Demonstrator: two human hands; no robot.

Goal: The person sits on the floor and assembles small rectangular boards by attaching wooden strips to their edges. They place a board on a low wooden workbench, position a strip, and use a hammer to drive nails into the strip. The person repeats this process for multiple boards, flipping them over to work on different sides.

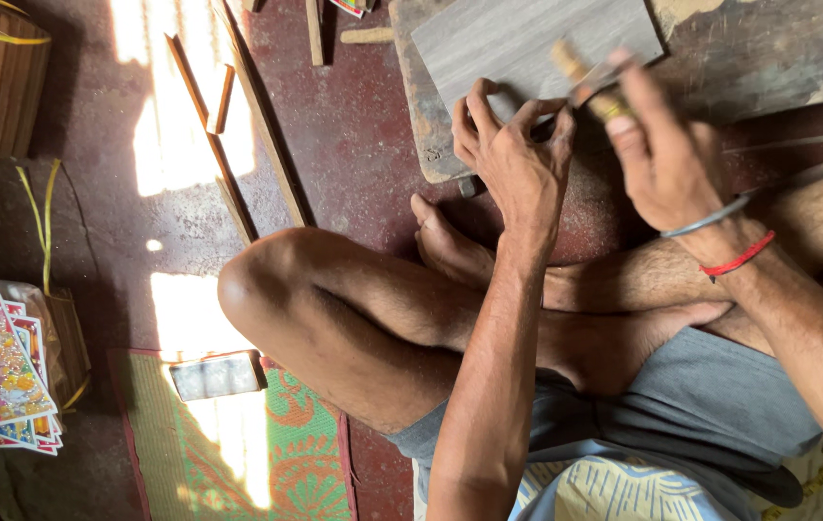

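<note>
Left hand (513, 154) pressed down on near edge of grey board (527, 39), fingers spread and bent – board lay on worn wooden block (768, 48) on red floor (354, 145). Right hand (662, 154) gripped small blurred tool (590, 82), fingers clamped round it – tip over board.

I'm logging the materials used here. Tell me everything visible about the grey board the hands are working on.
The grey board is a flat, thin rectangular sheet with a fine streaked, wood-like grain. It lies tilted across a worn wooden block on the dark red floor. The left hand presses fingertips on its near edge; the right hand holds a blurred tool against its right side. Its far edge is out of view.
</note>
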